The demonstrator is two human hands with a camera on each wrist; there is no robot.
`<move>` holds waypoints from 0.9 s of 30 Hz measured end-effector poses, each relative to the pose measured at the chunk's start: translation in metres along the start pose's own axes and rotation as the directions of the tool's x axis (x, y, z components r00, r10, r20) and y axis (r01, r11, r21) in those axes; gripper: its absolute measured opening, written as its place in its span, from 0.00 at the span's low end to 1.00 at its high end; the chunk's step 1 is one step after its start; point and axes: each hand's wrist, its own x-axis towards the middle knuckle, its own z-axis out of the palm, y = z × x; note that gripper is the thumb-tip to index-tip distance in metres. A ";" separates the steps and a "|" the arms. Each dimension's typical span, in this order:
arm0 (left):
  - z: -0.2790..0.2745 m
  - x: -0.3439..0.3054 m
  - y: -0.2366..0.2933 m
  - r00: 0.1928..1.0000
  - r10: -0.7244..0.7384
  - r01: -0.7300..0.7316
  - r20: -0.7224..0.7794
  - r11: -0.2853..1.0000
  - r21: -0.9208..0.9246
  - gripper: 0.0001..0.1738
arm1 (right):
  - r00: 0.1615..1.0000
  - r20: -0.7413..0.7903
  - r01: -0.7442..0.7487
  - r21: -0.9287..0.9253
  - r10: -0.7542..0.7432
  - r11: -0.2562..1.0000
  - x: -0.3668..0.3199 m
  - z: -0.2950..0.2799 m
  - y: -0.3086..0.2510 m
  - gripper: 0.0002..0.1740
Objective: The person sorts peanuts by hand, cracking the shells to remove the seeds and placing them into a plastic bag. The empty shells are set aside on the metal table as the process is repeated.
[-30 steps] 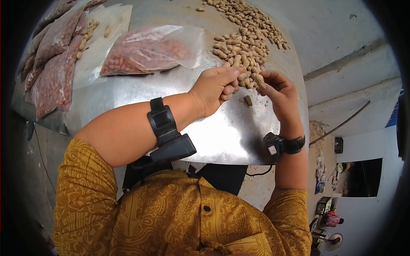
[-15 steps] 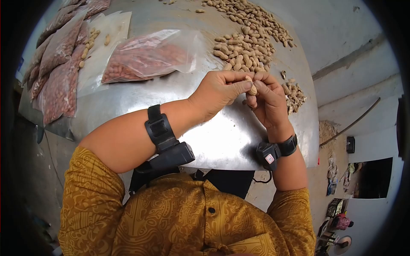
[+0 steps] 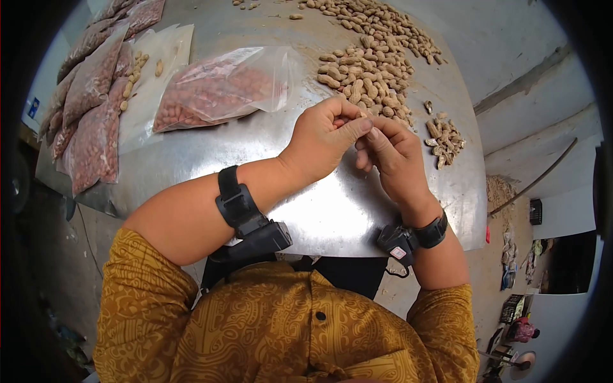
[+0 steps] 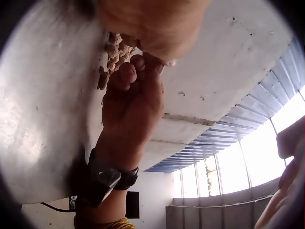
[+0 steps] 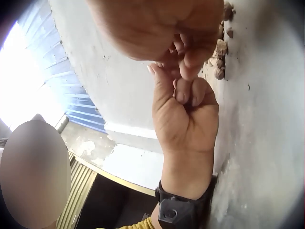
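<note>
In the head view, my left hand [image 3: 322, 137] and right hand [image 3: 399, 159] meet over the near side of the metal table, thumb tips close together. Between them they pinch a peanut [image 3: 363, 115], of which only a small pale bit shows; the fingers hide the rest. The right hand's other fingers curl in toward its palm. Just beyond the hands lies a heap of unshelled peanuts [image 3: 373, 80]. From the left wrist view, the right hand [image 4: 131, 102] appears with bent fingers; the right wrist view shows the left hand [image 5: 186, 117] with its fingers folded.
A clear bag of reddish shelled peanuts [image 3: 211, 96] lies left of the heap, with more filled bags [image 3: 92, 137] stacked at the far left. Several loose peanuts lie on a flat plastic bag [image 3: 153, 86]. Right of the hands sits a small pile of shells [image 3: 445, 140].
The hands were apart at the heap's edge, then came together around a whole peanut nearer me. Now the fingers cover most of it, and the shell pile is uncovered.
</note>
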 end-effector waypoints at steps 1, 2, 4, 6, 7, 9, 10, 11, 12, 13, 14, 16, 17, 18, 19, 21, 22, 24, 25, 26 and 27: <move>0.001 0.000 -0.001 0.999 0.026 -0.025 -0.028 0.998 0.049 0.11 | 1.000 -0.025 0.008 -0.051 -0.010 0.999 -0.001 0.002 0.000 0.10; 0.002 0.001 -0.001 0.997 0.054 -0.048 -0.055 0.994 0.098 0.11 | 0.999 -0.050 0.010 -0.066 -0.013 0.998 -0.002 0.004 -0.001 0.09; 0.006 0.001 -0.002 0.993 0.086 -0.076 -0.084 0.990 0.116 0.10 | 0.995 -0.100 0.011 -0.095 -0.021 0.995 -0.004 0.007 -0.002 0.08; 0.008 0.000 -0.002 0.991 0.097 -0.092 -0.095 0.994 0.051 0.10 | 0.993 -0.119 0.018 -0.084 -0.028 0.996 -0.004 0.010 0.000 0.08; 0.008 0.001 -0.003 0.991 0.094 -0.090 -0.099 0.995 0.044 0.10 | 0.991 -0.128 0.022 -0.078 -0.032 0.997 -0.004 0.010 0.000 0.08; 0.007 0.001 -0.006 0.990 0.088 -0.086 -0.109 0.996 0.028 0.09 | 0.990 -0.141 0.020 -0.054 -0.028 0.998 -0.004 0.011 0.001 0.08; 0.007 0.001 -0.006 0.990 0.084 -0.080 -0.110 0.996 0.037 0.09 | 0.989 -0.147 0.019 -0.042 -0.025 0.999 -0.005 0.011 0.002 0.08; 0.007 0.001 -0.006 0.990 0.080 -0.075 -0.113 0.996 0.046 0.09 | 0.988 -0.152 0.014 -0.028 -0.018 1.000 -0.005 0.012 0.002 0.08; 0.007 0.001 -0.005 0.990 0.076 -0.070 -0.116 0.996 0.055 0.09 | 0.988 -0.156 0.009 -0.015 -0.011 1.000 -0.004 0.012 0.002 0.09; 0.008 0.001 -0.004 0.991 0.070 -0.062 -0.119 0.996 0.063 0.09 | 0.987 -0.160 0.003 -0.001 -0.003 1.000 -0.004 0.013 0.002 0.09; 0.008 0.000 -0.003 0.990 0.063 -0.054 -0.122 0.996 0.071 0.09 | 0.987 -0.162 0.005 0.009 -0.004 1.000 -0.004 0.013 0.003 0.09; 0.008 0.001 -0.003 0.991 0.053 -0.048 -0.121 0.998 0.050 0.10 | 0.986 -0.166 0.012 0.026 -0.008 1.000 -0.003 0.013 0.004 0.09; 0.008 0.001 -0.004 0.992 0.049 -0.047 -0.115 0.999 0.019 0.10 | 0.987 -0.162 0.014 0.076 -0.001 0.997 -0.003 0.012 0.004 0.09; 0.008 0.001 -0.004 0.993 0.045 -0.047 -0.109 0.999 -0.011 0.10 | 0.987 -0.159 0.016 0.126 0.004 0.992 -0.003 0.011 0.005 0.09; 0.009 0.001 -0.004 0.992 0.060 -0.063 -0.107 0.998 -0.024 0.10 | 0.988 -0.155 0.018 0.174 0.010 0.985 -0.003 0.010 0.005 0.09; 0.012 0.002 -0.004 0.991 0.089 -0.095 -0.103 0.994 -0.052 0.10 | 0.990 -0.140 0.027 0.330 0.021 0.944 -0.002 0.011 0.006 0.10; 0.012 0.002 -0.003 0.993 0.078 -0.084 -0.090 0.994 -0.068 0.10 | 0.991 -0.132 0.031 0.404 0.025 0.914 -0.001 0.012 0.007 0.10; 0.012 0.002 -0.002 0.996 0.059 -0.066 -0.066 0.993 -0.099 0.10 | 0.993 -0.111 0.028 0.485 0.029 0.874 0.002 0.010 0.010 0.11; 0.011 0.002 -0.002 0.996 0.059 -0.066 -0.066 0.992 -0.109 0.10 | 0.995 -0.099 0.026 0.524 0.030 0.851 0.003 0.010 0.011 0.11; 0.011 0.002 -0.002 0.996 0.058 -0.066 -0.066 0.991 -0.119 0.10 | 0.995 -0.098 0.022 0.550 0.038 0.835 0.003 0.010 0.011 0.11; 0.011 0.002 -0.002 0.996 0.057 -0.065 -0.065 0.990 -0.128 0.10 | 0.994 -0.097 0.019 0.575 0.045 0.818 0.004 0.011 0.011 0.12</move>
